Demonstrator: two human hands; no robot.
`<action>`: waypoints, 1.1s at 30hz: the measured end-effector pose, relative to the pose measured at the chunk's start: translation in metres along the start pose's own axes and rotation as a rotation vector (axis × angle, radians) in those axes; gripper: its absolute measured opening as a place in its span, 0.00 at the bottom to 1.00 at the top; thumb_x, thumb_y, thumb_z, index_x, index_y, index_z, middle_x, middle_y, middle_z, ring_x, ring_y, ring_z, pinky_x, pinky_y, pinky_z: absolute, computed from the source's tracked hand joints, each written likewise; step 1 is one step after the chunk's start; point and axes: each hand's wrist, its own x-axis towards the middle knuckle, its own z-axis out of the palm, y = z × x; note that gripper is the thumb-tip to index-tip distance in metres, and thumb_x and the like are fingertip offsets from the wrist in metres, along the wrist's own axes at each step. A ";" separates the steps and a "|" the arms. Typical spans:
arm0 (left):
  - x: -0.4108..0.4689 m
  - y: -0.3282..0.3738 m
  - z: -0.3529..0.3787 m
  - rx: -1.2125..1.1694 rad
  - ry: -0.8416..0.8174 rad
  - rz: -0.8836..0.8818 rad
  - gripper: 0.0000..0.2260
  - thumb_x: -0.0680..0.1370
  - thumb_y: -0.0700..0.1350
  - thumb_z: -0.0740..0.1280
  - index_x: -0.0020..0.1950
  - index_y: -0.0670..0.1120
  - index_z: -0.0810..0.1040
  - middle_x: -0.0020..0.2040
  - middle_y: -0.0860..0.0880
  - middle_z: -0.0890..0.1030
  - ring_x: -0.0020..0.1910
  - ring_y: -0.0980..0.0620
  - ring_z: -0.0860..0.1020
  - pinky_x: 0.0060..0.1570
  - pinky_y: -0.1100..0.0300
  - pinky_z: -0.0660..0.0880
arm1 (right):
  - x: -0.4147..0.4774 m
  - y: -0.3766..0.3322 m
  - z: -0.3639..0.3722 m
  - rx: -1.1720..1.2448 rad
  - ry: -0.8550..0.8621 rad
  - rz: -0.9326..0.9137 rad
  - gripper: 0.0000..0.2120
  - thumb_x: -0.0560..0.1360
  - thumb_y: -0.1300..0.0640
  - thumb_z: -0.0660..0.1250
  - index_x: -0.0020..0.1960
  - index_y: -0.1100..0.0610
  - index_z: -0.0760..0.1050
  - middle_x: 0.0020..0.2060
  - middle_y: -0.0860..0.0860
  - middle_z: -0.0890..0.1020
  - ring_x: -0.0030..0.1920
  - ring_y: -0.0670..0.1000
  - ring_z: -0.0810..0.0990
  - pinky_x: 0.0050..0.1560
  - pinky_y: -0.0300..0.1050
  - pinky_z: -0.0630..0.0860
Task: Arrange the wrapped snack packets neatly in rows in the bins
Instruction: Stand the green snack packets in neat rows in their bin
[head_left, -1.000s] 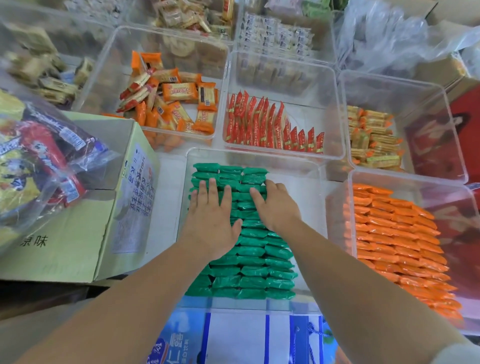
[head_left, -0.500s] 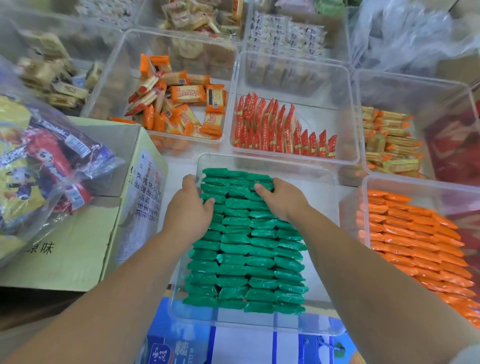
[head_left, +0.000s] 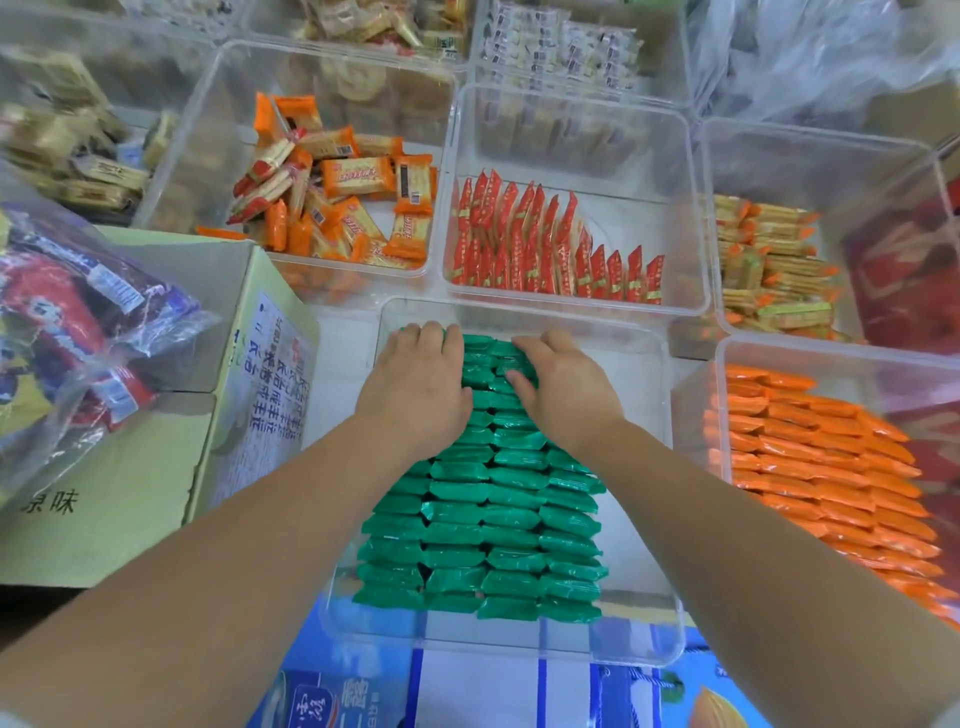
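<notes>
Holding green packets (head_left: 483, 519) at far end of rows, inside clear bin (head_left: 644, 571) in front of me. My left hand (head_left: 415, 384): fingers together, curled over far packets. My right hand (head_left: 563, 389): fingers bent, gripping same rows.

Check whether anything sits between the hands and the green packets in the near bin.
Nothing visible does. The left hand and right hand rest on the green packets at the far end of the rows, inside the clear bin, fingers curled over them.
</notes>
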 end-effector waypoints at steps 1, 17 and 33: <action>0.003 0.002 -0.001 -0.013 -0.031 -0.018 0.27 0.79 0.56 0.60 0.73 0.42 0.63 0.65 0.43 0.69 0.64 0.42 0.67 0.67 0.48 0.66 | 0.000 -0.002 0.001 0.018 -0.015 0.000 0.21 0.81 0.48 0.64 0.71 0.56 0.72 0.56 0.53 0.75 0.48 0.55 0.79 0.54 0.53 0.79; 0.012 -0.002 -0.007 0.065 -0.165 0.051 0.23 0.78 0.58 0.57 0.69 0.46 0.67 0.63 0.46 0.71 0.61 0.44 0.67 0.60 0.47 0.68 | 0.007 0.007 -0.007 0.057 -0.315 -0.075 0.39 0.73 0.38 0.69 0.78 0.50 0.61 0.70 0.49 0.70 0.66 0.53 0.72 0.63 0.47 0.71; -0.130 -0.018 0.021 -0.633 0.106 -0.478 0.39 0.78 0.53 0.69 0.81 0.52 0.48 0.78 0.44 0.63 0.71 0.43 0.70 0.68 0.44 0.69 | -0.055 0.005 -0.013 0.411 0.256 0.502 0.28 0.82 0.43 0.59 0.78 0.54 0.62 0.76 0.51 0.67 0.74 0.52 0.66 0.73 0.51 0.64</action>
